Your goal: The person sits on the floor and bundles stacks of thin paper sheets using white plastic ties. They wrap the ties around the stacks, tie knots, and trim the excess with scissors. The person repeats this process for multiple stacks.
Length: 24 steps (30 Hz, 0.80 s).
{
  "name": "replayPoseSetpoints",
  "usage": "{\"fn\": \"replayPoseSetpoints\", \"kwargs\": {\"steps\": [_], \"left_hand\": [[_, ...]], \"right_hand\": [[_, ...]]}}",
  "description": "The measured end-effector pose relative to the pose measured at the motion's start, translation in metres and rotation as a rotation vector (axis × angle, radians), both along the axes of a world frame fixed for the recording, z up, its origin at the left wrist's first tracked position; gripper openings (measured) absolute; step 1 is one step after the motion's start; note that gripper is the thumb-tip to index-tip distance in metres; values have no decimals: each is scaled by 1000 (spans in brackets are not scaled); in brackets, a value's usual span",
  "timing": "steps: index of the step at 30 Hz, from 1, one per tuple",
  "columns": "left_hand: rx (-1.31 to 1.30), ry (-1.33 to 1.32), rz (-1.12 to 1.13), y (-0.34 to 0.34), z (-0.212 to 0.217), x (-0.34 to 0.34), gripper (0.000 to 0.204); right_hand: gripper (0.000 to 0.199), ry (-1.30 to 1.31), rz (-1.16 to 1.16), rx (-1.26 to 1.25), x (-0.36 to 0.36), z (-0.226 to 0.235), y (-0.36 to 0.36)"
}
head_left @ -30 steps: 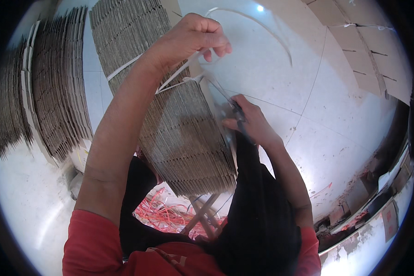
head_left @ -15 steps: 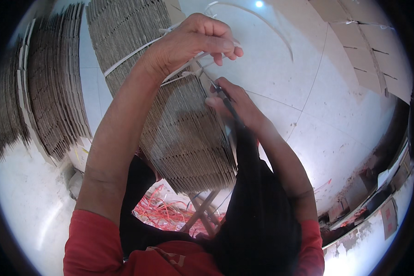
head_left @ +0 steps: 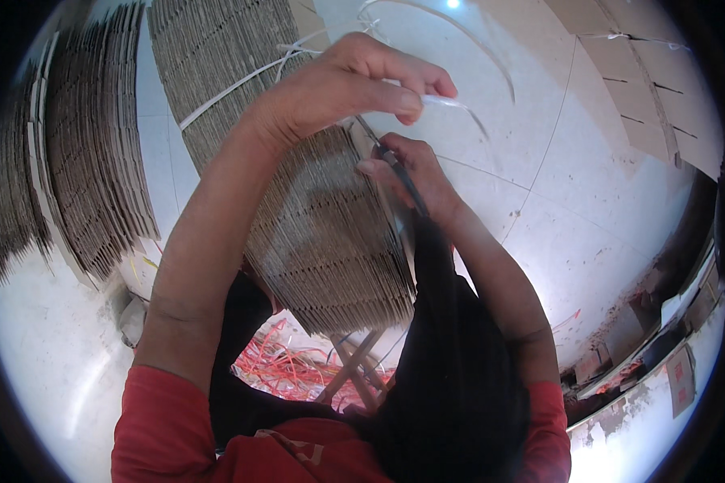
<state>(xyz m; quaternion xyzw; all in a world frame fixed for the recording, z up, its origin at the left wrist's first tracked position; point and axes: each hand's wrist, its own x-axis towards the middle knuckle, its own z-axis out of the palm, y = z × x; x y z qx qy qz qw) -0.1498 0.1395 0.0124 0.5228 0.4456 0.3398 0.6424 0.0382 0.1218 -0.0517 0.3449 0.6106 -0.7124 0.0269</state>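
A: Far left, item one?
B: Fanned stack of flattened cardboard sheets [head_left: 80, 169], edges up, on the pale floor [head_left: 588, 225]. Unbound, as far as can be seen.

A: Next along?
B: Second cardboard bundle [head_left: 322, 233], centre, brown corrugated, edges ragged at the near end. A white plastic strap [head_left: 234, 87] crosses its far part. Beneath its near edge, a tangle of red strapping [head_left: 290, 370] and what looks like a wooden stand.

A: Hands?
B: Left hand [head_left: 346, 84] raised over the bundle, fingers curled, thumb and forefinger pinching a white strap end [head_left: 451, 103] pulled taut. Right hand [head_left: 407, 173] just below and right of it, closed around a thin dark tool [head_left: 403, 181], against the bundle's right edge. Whether it is a blade cannot be told.

A: Progress?
B: Judged midway: one strap lifted off the bundle, a loose white strap loop [head_left: 459, 36] lying on the floor beyond; the crossing strap remains tight.

A: Far right?
B: Flat cardboard pieces [head_left: 636, 88], tied, well apart.
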Motion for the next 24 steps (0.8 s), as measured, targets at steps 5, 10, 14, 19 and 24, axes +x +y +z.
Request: {"fn": "replayPoseSetpoints", "kwargs": {"steps": [5, 10, 14, 19, 24], "left_hand": [[462, 442, -405, -32, 46, 47, 46], [-73, 963, 707, -52, 39, -11, 29], [-133, 1444, 458, -64, 6, -40, 29], [34, 1483, 413, -73, -20, -54, 22], [-115, 903, 670, -67, -26, -72, 9]], "right_hand": [[31, 25, -82, 143, 46, -50, -19], [26, -144, -487, 102, 81, -49, -19], [28, -255, -756, 283, 103, -68, -8], [31, -241, -756, 194, 107, -57, 6], [31, -231, -910, 212, 116, -62, 12]]}}
